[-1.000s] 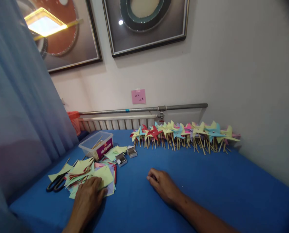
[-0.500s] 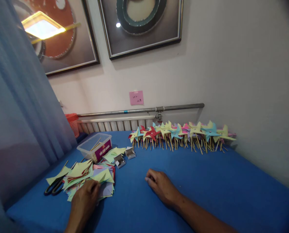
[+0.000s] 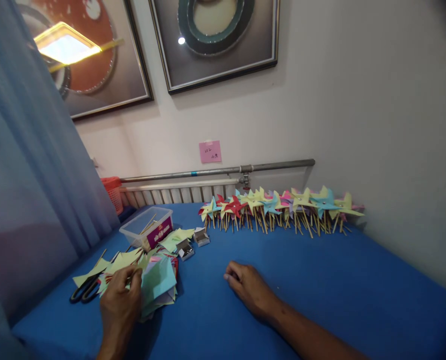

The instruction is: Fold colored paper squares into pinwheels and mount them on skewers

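My left hand (image 3: 121, 300) is at the left side of a loose pile of coloured paper sheets (image 3: 166, 299). Its thumb and fingers are pinched together at a yellow-green sheet of paper (image 3: 145, 261), partly hidden behind the hand. To its right, a light blue sheet (image 3: 160, 278) lies uppermost on the pile. Resting on the blue cloth, my right hand (image 3: 247, 287) is loosely curled, and no object shows in it. Black-handled scissors (image 3: 90, 290) lie left of the pile, partly under paper.
Behind the pile stands a clear plastic box (image 3: 146, 222) holding thin sticks. Two small open boxes (image 3: 185, 250) sit beside it. Finished paper pinwheels (image 3: 271, 205) on sticks line the back of the blue-covered table (image 3: 301, 270). A blue curtain (image 3: 39, 150) hangs at left.
My left hand has moved slightly left and up across the pile. The light blue sheet now shows where yellow and purple papers were. My right hand has stayed still.
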The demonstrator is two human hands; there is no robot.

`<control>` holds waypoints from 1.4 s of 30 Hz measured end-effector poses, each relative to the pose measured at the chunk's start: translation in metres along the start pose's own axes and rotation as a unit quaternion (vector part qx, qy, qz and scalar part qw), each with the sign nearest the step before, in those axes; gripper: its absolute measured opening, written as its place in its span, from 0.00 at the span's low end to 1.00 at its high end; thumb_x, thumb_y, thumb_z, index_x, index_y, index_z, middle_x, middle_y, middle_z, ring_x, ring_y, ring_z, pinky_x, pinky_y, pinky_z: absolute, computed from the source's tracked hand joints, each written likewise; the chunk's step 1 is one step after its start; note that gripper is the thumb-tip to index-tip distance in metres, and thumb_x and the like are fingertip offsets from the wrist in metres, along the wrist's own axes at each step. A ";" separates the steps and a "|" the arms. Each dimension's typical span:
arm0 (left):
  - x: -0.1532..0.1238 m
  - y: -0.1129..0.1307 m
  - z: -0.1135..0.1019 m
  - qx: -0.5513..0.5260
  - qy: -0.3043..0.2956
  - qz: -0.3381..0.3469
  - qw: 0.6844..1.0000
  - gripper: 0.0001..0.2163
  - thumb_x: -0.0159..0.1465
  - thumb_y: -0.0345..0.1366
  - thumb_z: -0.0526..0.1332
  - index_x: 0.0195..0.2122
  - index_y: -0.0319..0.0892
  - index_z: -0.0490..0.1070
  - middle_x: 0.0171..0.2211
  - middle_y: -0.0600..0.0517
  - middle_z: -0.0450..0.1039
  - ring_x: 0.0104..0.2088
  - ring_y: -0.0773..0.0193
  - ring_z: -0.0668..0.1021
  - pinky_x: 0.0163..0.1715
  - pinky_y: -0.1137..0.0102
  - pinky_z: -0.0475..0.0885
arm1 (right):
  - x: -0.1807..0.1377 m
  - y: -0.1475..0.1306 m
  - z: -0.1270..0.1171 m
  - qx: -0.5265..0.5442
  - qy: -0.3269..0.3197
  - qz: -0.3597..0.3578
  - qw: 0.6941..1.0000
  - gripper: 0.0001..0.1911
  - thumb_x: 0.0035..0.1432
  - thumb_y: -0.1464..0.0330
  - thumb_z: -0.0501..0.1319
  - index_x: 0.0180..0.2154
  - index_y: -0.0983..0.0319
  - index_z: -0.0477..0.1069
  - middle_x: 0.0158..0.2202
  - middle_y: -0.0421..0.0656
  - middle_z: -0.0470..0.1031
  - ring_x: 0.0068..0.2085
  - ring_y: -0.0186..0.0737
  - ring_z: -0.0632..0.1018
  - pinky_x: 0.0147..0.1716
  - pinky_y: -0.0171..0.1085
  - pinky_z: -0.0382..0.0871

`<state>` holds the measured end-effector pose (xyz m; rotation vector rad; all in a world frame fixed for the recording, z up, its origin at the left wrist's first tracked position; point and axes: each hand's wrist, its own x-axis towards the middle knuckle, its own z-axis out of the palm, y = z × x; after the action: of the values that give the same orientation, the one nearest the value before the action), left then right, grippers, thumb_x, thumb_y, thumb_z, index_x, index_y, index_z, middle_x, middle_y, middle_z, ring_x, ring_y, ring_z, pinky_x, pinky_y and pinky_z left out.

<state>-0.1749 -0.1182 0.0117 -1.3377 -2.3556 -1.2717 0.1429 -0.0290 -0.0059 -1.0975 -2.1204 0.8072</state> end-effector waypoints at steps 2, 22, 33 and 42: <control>0.003 0.008 -0.001 0.023 0.002 0.048 0.999 0.13 0.65 0.45 0.54 0.36 0.45 0.76 0.40 0.47 0.82 0.42 0.52 0.81 0.44 0.63 0.73 | 0.000 0.001 0.000 0.002 0.002 -0.003 1.000 0.09 0.65 0.68 0.58 0.31 0.59 0.69 0.26 0.37 0.71 0.29 0.36 0.70 0.32 0.35 0.57; -0.056 0.182 0.124 -0.070 -0.228 0.420 0.876 0.06 0.67 0.35 0.59 0.39 0.45 0.77 0.45 0.44 0.79 0.47 0.53 0.78 0.49 0.58 0.70 | 0.022 0.028 -0.001 0.511 0.213 0.132 0.822 0.25 0.56 0.44 0.65 0.38 0.59 0.72 0.36 0.46 0.82 0.42 0.52 0.83 0.38 0.43 0.77; 0.000 0.134 0.144 -0.416 -0.361 -0.027 0.834 0.19 0.56 0.50 0.67 0.39 0.39 0.76 0.31 0.49 0.79 0.30 0.61 0.78 0.33 0.68 0.72 | 0.026 0.031 0.005 0.536 0.155 0.130 0.820 0.29 0.53 0.49 0.71 0.47 0.64 0.77 0.40 0.49 0.85 0.42 0.54 0.84 0.42 0.46 0.77; -0.026 0.146 0.160 -0.499 -0.445 -0.124 0.733 0.18 0.43 0.44 0.76 0.26 0.39 0.73 0.21 0.54 0.75 0.21 0.65 0.74 0.26 0.71 0.68 | 0.021 0.034 -0.001 0.476 0.139 0.152 0.855 0.28 0.52 0.49 0.72 0.45 0.64 0.79 0.37 0.48 0.85 0.34 0.47 0.83 0.35 0.41 0.74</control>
<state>-0.0069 0.0177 -0.0145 -2.4119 -2.3959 -2.7199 0.1501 0.0046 -0.0257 -0.8929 -1.0402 1.5087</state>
